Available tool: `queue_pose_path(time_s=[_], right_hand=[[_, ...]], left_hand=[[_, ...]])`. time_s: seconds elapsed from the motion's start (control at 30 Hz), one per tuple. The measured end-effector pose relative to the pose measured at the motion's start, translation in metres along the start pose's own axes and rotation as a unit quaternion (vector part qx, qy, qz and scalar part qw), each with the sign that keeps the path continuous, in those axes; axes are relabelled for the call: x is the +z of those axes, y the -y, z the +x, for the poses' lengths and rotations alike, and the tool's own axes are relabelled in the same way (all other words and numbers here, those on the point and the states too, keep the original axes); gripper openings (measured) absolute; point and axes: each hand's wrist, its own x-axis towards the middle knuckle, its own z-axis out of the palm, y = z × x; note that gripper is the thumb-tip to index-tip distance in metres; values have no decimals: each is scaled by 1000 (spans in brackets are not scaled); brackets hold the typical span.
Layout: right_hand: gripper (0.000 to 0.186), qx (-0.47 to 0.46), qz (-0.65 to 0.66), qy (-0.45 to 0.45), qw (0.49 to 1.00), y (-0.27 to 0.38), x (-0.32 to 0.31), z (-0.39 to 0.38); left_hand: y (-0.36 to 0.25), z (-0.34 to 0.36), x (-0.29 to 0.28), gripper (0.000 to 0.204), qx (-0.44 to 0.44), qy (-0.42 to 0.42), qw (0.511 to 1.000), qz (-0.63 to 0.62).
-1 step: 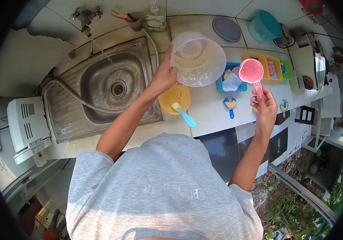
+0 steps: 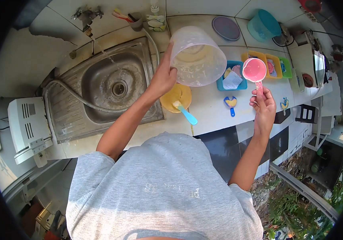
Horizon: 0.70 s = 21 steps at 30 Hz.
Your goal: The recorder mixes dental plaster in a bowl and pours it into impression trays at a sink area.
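At a tiled kitchen counter [image 2: 215, 114], a person in a grey shirt [image 2: 159, 188] lifts a large translucent plastic tub [image 2: 197, 56] with the left hand [image 2: 164, 77], fingers wrapped around the tub's side wall near its rim, thumb on the outside. The tub is tilted, its open mouth turned toward the viewer, a pale yellowish film on its inside. The right hand [image 2: 263, 106] is closed around the handle of a small pink scoop cup [image 2: 254, 70], held upright with the cup just above the fingertips and level with the tub's lower rim, close to it but apart. Just under the left hand's knuckles a yellow bowl [image 2: 175, 96] sits on the counter with a light-blue-handled spatula [image 2: 185, 113] resting in it, handle pointing toward the person. Beyond the right hand's fingertips lie a blue tray [image 2: 231, 78] holding small items and, further off, yellow and green trays [image 2: 277, 66]. A small blue-and-yellow tool [image 2: 230, 103] lies on the counter just left of the right thumb. To the left of the left wrist, a thin stream of water runs from the tap [image 2: 86, 16] into the steel sink [image 2: 111, 86].
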Motion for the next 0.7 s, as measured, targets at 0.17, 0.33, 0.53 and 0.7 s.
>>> queue_pose_path(time_s=[0.17, 0.33, 0.53, 0.7], right_hand=[[21, 9, 134, 1, 991, -20, 1, -34], [19, -1, 114, 12, 993, -28, 12, -59], [21, 2, 77, 2, 997, -33, 8, -88], [22, -4, 58, 3, 998, -35, -1, -101]], left_hand=[[-9, -55, -17, 87, 235, -67, 940, 240], [33, -93, -23, 98, 338, -92, 906, 239], [76, -109, -16, 116, 447, -98, 862, 216], [89, -103, -15, 116, 477, -93, 852, 196]])
